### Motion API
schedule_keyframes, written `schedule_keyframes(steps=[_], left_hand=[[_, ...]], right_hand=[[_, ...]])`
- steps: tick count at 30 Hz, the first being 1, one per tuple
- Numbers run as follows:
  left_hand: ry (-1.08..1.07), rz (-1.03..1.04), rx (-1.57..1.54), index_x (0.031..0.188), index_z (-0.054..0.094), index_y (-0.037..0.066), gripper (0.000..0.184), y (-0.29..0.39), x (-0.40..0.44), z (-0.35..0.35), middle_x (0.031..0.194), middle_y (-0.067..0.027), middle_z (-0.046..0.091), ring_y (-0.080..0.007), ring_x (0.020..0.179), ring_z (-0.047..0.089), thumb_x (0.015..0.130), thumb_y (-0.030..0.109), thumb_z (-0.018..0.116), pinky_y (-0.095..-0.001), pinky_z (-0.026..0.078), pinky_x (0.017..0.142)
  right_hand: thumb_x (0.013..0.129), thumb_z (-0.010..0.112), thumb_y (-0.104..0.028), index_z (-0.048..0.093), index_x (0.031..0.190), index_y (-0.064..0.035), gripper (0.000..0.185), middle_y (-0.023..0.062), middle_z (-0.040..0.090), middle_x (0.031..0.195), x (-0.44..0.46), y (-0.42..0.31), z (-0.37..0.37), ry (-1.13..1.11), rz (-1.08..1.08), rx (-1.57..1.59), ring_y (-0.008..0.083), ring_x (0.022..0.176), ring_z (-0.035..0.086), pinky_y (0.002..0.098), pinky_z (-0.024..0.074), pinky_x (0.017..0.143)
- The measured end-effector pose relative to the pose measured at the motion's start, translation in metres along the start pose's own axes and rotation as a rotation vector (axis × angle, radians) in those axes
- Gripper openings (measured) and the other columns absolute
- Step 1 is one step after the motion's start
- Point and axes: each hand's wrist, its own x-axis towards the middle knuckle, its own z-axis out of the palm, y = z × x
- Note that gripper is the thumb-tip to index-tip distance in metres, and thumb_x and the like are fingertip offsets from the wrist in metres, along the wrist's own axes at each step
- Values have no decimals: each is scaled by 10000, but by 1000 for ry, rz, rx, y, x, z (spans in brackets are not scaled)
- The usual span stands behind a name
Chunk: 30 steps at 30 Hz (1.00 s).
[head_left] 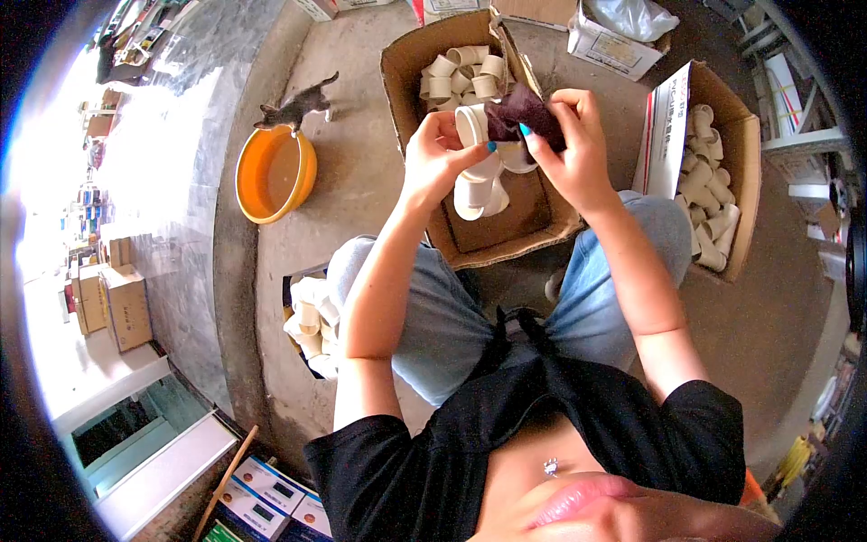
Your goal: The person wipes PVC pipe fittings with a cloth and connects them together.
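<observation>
My left hand (435,161) is closed around a white plastic pipe fitting (470,125), its round opening facing partly up. Against the fitting's right side lies a dark brown cloth (524,116), pinched in my right hand (574,149) between thumb and fingers. Both hands are above an open cardboard box (506,230) between my knees. More white fittings (473,197) show just below my hands, in the box. At its far end sits a pile of similar fittings (461,74).
To the right, another cardboard box (742,194) holds many fittings. A container of white fittings (312,316) stands by my left knee. Further left are an orange basin (248,185) and a cat (302,106) at its rim. A white carton (614,50) stands beyond.
</observation>
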Motion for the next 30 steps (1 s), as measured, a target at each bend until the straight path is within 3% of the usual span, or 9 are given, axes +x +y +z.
schedule_keyframes(steps=[5,8,12,16,18,21,24,25,30], left_hand=[[33,12,-9,1006,512,-43,501,-3,0,-1,849,-103,604,-137,755,583,603,109,769,-268,485,700],[58,24,-103,1000,513,-44,493,-7,1,-2,838,-110,606,-143,748,584,610,124,764,-272,484,701],[138,-24,-87,995,513,-47,491,-5,1,-4,824,-111,605,-148,737,583,617,143,762,-275,481,691],[145,-30,-44,1004,513,-39,498,-12,2,-6,791,-96,601,-146,719,582,619,153,763,-272,477,676],[147,-6,-13,1018,515,-28,503,-14,2,-4,771,-87,597,-140,710,580,620,152,764,-266,475,667],[125,17,-11,1048,518,-11,520,-14,2,-1,748,-74,591,-126,697,575,617,144,766,-253,472,647],[69,20,-45,1069,520,-4,528,-15,3,1,743,-64,588,-112,685,567,616,128,756,-243,469,628],[63,46,-43,1068,523,-7,514,-14,0,4,745,-60,588,-108,679,563,620,118,743,-241,469,625],[16,228,54,1069,535,-5,497,-14,-3,3,760,-46,592,-100,708,558,621,112,717,-246,470,650]], right_hand=[[680,621,-82,539,866,7,222,132,525,1008,2,14,7,235,118,138,245,910,530,336,417,827],[780,609,-138,538,867,-19,165,99,567,892,-3,14,-8,104,643,635,152,856,539,310,421,786],[862,517,-220,445,934,-33,213,83,499,821,-5,24,-3,107,495,522,166,747,481,316,405,685],[856,456,-235,381,1046,-12,302,142,506,837,-3,4,-4,-95,450,403,265,744,515,359,418,713],[821,464,-179,381,1084,-2,327,189,501,968,-3,6,-3,-168,293,387,319,913,514,381,402,801],[765,536,-28,496,1036,-14,275,151,490,1055,3,-8,2,-54,-70,164,337,975,494,380,383,883],[718,584,-40,545,1079,-43,363,125,476,1166,-6,-8,16,-139,-231,20,313,1064,471,392,373,924],[726,578,-51,539,1115,-52,391,121,453,1219,-8,-16,19,-222,-204,-65,313,1103,445,400,349,953],[770,559,-141,506,1127,-34,377,164,451,1200,-8,-22,29,-148,-120,-27,353,1106,428,422,344,947]])
